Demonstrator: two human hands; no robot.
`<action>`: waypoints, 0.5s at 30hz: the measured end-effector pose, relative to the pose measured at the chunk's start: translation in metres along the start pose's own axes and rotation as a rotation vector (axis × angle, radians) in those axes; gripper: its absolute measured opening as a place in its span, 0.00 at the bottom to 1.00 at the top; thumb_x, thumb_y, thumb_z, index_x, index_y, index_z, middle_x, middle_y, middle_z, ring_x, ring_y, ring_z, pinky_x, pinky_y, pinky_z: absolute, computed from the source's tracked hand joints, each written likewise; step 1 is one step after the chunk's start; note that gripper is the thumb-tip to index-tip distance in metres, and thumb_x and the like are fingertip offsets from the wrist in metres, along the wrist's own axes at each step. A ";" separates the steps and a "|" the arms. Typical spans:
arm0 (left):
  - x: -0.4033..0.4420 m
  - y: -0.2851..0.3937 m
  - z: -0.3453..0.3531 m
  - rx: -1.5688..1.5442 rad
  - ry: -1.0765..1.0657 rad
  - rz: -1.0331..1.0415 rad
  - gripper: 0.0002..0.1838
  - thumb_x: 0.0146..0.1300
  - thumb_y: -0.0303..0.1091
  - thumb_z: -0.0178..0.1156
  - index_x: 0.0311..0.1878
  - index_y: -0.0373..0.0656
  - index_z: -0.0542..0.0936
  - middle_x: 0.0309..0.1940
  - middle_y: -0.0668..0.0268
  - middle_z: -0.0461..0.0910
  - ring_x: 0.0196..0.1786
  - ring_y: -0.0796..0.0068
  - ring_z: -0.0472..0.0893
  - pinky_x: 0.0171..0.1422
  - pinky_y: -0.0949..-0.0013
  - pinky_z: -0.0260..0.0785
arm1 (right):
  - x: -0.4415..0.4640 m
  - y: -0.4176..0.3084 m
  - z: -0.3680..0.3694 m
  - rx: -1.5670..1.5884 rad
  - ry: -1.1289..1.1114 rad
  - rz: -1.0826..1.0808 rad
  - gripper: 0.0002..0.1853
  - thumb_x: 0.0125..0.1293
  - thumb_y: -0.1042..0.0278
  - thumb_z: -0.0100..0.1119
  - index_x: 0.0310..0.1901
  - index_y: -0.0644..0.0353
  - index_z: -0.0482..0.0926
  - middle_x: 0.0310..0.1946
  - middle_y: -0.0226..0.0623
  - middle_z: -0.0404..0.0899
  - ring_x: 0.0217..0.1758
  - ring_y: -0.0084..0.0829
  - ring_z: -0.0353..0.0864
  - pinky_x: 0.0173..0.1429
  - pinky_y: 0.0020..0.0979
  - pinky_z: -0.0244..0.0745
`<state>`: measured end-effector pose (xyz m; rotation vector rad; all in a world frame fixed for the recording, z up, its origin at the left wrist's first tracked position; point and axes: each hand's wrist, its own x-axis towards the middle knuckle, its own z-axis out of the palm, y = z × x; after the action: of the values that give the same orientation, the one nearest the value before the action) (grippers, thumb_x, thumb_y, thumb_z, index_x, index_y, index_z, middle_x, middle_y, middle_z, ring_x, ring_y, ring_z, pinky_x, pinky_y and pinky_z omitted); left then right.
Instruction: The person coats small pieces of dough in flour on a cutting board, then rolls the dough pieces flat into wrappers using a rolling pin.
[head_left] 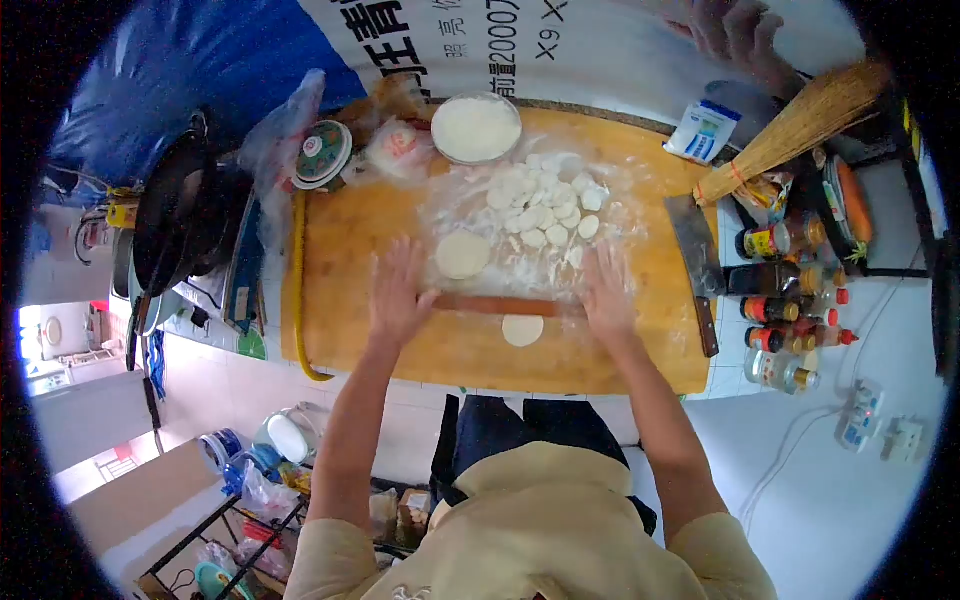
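A thin wooden rolling pin lies crosswise on the floured board. Its left end is under the palm of my left hand, and its right end is under my right hand. Both hands have their fingers stretched forward, flat rather than wrapped round the pin. Just below the pin, touching or partly under it, is a round dough wrapper. A larger round of dough rests beside my left fingers. Ahead of my right hand, many small flattened dough pieces are heaped in flour.
On the wooden board, a bowl of flour stands at the back and a cleaver lies at the right edge. Sauce bottles and a straw brush are further right. A dark wok stands left.
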<state>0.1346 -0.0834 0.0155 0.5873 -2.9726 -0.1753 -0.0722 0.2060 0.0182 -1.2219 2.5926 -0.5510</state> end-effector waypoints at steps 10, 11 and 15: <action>-0.119 0.034 -0.004 -0.272 0.109 -0.114 0.10 0.54 0.33 0.62 0.41 0.48 0.78 0.55 0.64 0.76 0.57 0.60 0.73 0.63 0.55 0.59 | -0.059 -0.052 0.028 0.297 0.003 -0.006 0.30 0.61 0.69 0.58 0.66 0.58 0.64 0.65 0.48 0.65 0.69 0.49 0.62 0.71 0.44 0.56; -0.120 0.038 -0.006 -0.276 0.117 -0.121 0.10 0.54 0.33 0.62 0.41 0.48 0.78 0.55 0.64 0.76 0.57 0.60 0.73 0.63 0.55 0.59 | -0.047 -0.062 0.030 0.290 0.001 -0.014 0.30 0.61 0.69 0.58 0.66 0.58 0.64 0.65 0.48 0.65 0.69 0.49 0.62 0.71 0.44 0.56; -0.119 0.049 -0.020 -0.215 0.168 -0.117 0.10 0.53 0.33 0.63 0.40 0.50 0.79 0.53 0.67 0.77 0.54 0.63 0.75 0.63 0.56 0.59 | -0.002 -0.080 0.037 0.283 -0.033 0.055 0.21 0.54 0.74 0.63 0.52 0.58 0.75 0.51 0.47 0.76 0.56 0.47 0.74 0.59 0.42 0.69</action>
<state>0.2281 0.0051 0.0322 0.7092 -2.7128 -0.4271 -0.0018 0.1520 0.0185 -1.0550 2.4093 -0.8454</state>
